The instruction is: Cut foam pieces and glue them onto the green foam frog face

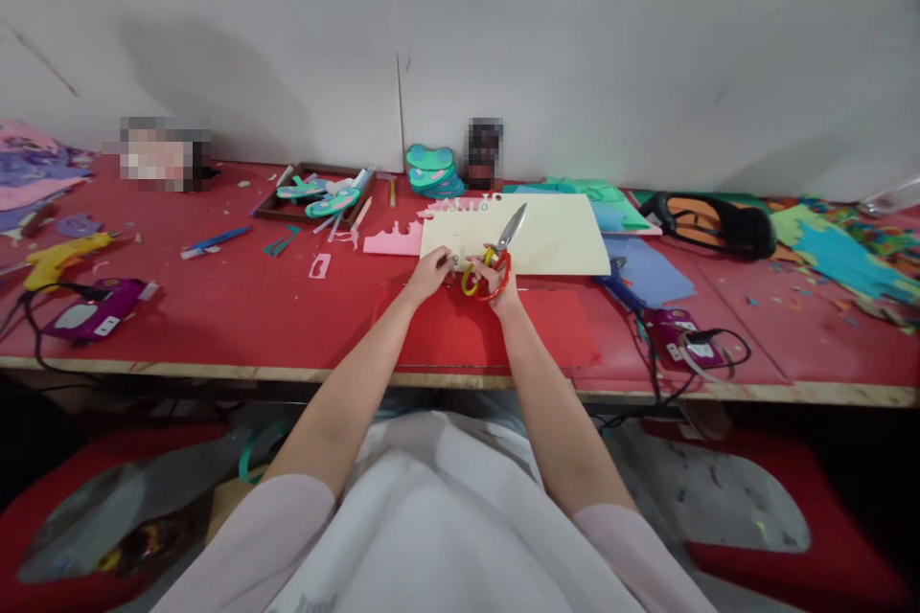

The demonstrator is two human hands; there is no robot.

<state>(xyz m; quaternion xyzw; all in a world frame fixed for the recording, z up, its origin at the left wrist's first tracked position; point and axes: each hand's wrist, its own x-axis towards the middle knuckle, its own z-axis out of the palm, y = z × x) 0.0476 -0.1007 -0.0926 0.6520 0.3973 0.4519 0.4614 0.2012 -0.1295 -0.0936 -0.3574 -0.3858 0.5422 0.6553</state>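
Observation:
My right hand [503, 283] holds a pair of scissors [512, 228] with one red and one yellow handle. The blades point away from me and to the right, over a cream sheet [557, 235]. To the left of the scissors, my left hand [429, 274] has its fingers pinched together near the sheet's lower left corner. A small dark bit shows at its fingertips, too small to name. A pink sheet [394, 239] with a cut-out, jagged edge lies just beyond my left hand. Beneath both hands is a bright red mat [495, 330].
A brown tray [269, 204] with cut foam pieces stands back left, beside stacked green foam shapes [431, 174]. Yellow [64, 259] and blue [624, 289] glue guns lie at either side, near corded purple boxes [101, 308]. A black-and-orange object [708, 222] and colourful scraps [840, 254] lie right.

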